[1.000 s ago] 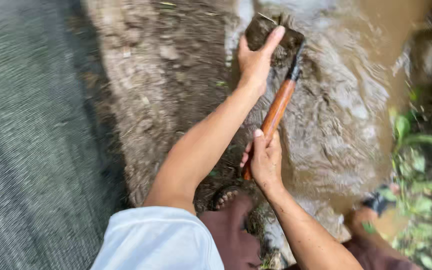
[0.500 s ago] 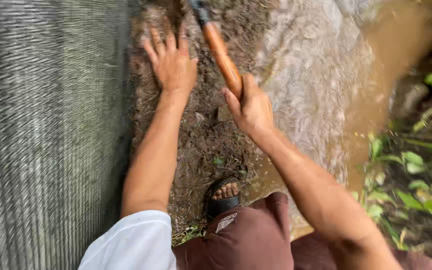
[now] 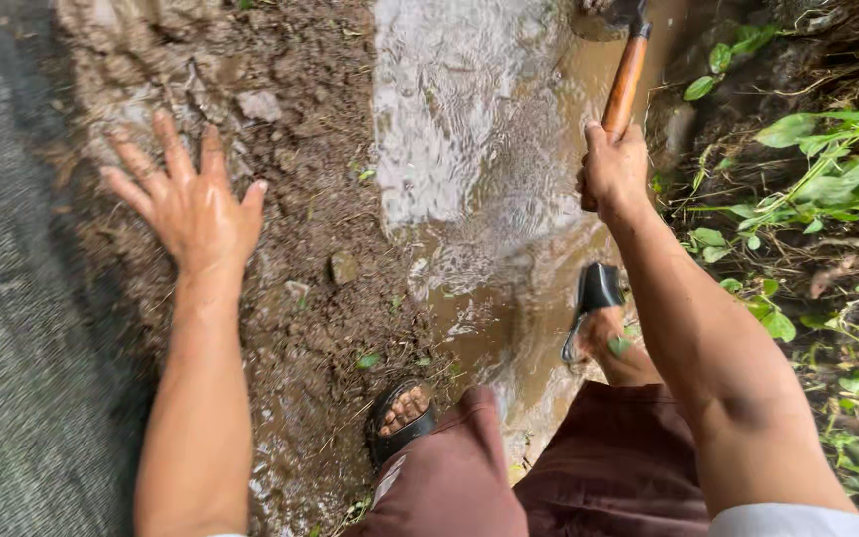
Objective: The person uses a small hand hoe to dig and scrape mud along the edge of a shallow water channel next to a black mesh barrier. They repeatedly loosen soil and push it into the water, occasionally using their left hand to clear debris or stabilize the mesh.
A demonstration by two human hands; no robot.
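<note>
Fingers of left hand (image 3: 189,204) spread above mud bank (image 3: 290,149), right hand (image 3: 610,169) clenched on wooden-handled hoe (image 3: 624,75) over muddy water (image 3: 509,249); digging step; next: controlled downward stroke.

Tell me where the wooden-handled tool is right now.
In the head view, upper right: the wooden-handled tool is gripped by the right hand, its metal head at the top edge over the muddy water.

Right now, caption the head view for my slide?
Right hand grips a wooden tool handle over muddy water; left hand spread open above wet soil.
</note>
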